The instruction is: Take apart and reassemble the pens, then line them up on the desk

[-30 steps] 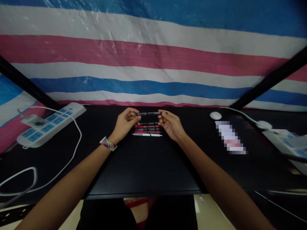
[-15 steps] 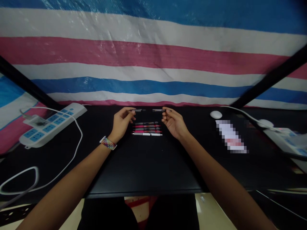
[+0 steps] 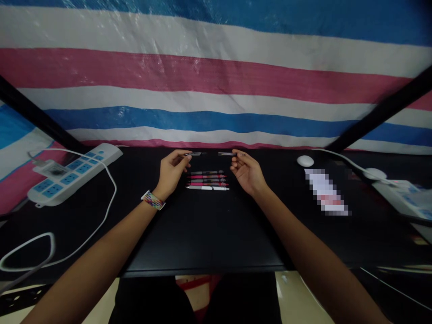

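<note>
My left hand [image 3: 171,173] pinches a dark grey pen piece [image 3: 198,154] between thumb and fingers, its free end pointing right. Facing it across a small gap, a second slim pen piece [image 3: 225,154] is pinched by my right hand [image 3: 249,174]. The two pieces are apart and roughly in line; whether they belong to one pen I cannot tell. Just below them on the black table lies a stack of several pens side by side, grey and red ones [image 3: 206,177] with a white pen [image 3: 207,188] nearest me.
On the left of the black table [image 3: 202,238] lies a white power strip [image 3: 72,177] with a plug and a looping white cable [image 3: 113,202]. To the right are a white mouse-like object [image 3: 305,160], a blurred-out paper-like item [image 3: 326,191] and another power strip [image 3: 398,195]. Striped sheeting hangs behind.
My right hand has shifted slightly right with its pen piece, so the gap between the two pieces is a little wider. The pens on the table stay put.
</note>
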{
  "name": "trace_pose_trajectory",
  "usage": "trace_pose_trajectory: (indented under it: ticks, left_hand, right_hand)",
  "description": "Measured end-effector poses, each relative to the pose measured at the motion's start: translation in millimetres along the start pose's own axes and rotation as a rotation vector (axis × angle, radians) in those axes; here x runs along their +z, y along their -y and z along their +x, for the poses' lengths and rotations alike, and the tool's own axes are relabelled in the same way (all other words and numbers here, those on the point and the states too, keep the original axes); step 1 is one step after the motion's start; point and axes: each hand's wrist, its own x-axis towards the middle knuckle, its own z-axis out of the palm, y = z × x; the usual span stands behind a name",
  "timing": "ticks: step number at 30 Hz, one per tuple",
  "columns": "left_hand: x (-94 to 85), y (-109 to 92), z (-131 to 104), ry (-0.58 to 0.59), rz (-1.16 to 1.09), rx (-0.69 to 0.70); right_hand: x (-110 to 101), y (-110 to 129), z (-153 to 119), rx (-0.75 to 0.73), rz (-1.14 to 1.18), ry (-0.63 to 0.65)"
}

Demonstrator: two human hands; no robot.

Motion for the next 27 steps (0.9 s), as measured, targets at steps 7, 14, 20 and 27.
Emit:
trace_pose_trajectory:
  ticks: [7, 14, 20, 27]
  left_hand:
    - [-0.5, 0.9, 0.4, 0.003, 0.015, 0.007]
    - [0.6, -1.3, -2.6, 0.095, 0.029, -0.015]
    - [1.9, -6.7, -8.6, 0.242, 0.154, 0.018]
    - [1.7, -9.3, -8.8, 0.241, 0.115, 0.0]
  right_hand:
    - [-0.9, 1.3, 1.1, 0.003, -0.005, -0.032]
    - [1.8, 0.3, -1.4, 0.01, -0.055, -0.003]
    - [6.9, -2.1, -8.9, 0.036, -0.159, 0.154]
    - [6.3, -5.5, -7.9, 0.046, -0.143, 0.133]
